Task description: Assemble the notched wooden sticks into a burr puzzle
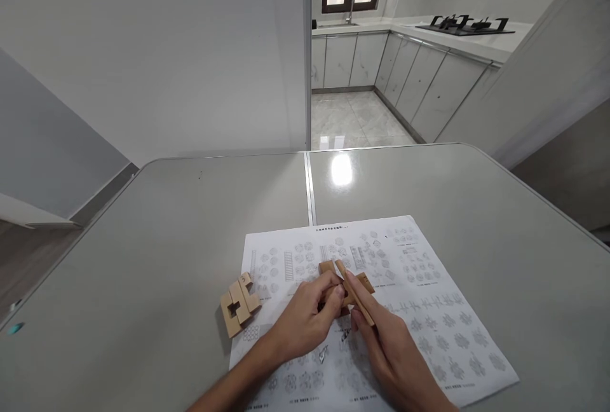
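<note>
My left hand (305, 320) is closed on a cluster of notched wooden puzzle pieces (365, 283) held just above a printed instruction sheet (429, 297). From the other side my right hand (388, 351) grips the same cluster, its fingers along a long wooden bar (342, 270) that slants across the top. A second group of joined wooden blocks (239, 304) lies to the left of my left hand, on the sheet's left edge, untouched.
The sheet lies on a grey table (143, 259) with a seam down its middle. Beyond the far edge are a white wall panel (190, 49) and a kitchen with cabinets (429, 81), a sink and a gas hob (469, 24).
</note>
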{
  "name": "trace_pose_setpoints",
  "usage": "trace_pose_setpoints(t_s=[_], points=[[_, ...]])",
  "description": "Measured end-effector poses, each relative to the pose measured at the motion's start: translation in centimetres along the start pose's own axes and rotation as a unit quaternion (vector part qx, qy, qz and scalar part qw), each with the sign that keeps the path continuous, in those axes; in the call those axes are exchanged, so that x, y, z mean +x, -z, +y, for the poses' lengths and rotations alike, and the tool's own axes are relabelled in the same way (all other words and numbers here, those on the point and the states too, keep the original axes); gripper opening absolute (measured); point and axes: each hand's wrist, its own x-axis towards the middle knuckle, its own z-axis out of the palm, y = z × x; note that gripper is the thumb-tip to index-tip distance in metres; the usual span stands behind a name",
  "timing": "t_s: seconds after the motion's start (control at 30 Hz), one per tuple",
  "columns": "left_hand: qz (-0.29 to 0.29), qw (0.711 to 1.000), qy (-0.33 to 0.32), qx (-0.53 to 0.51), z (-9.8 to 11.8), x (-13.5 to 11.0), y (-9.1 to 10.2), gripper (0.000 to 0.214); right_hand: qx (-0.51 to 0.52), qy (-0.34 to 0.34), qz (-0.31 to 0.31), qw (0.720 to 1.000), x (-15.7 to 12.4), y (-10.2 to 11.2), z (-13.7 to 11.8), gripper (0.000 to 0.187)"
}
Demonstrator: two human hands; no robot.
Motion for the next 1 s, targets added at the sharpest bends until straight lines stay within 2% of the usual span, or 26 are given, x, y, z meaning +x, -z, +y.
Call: trace_pose_setpoints(t_s=[0.27,0.47,0.67,0.8,1.0], points=[[0.003,1.0,-0.006,-0.019,-0.3,0.3,-0.4,0.031,0.006,-0.001,-0.013,1.0,-0.2,-0.4,0.2,0.057],[0.005,0.999,0.002,-0.032,0.3,0.2,-0.5,0.034,0.04,-0.037,0.006,0.998,-0.6,-0.9,0.8,0.058],[-0.009,0.999,-0.012,-0.031,1.0,-0.1,-0.4,0.029,0.033,-0.044,0.048,0.997,-0.8,-0.9,1.7,0.053],[-0.011,0.999,-0.011,-0.035,0.6,-0.1,-0.3,0.03,0.033,-0.043,0.047,0.997,-0.8,-0.9,1.4,0.054],[0.019,0.998,-0.019,-0.049,-0.1,0.0,-0.4,0.032,0.03,-0.047,0.046,0.997,-0.6,-0.7,1.2,0.053]])
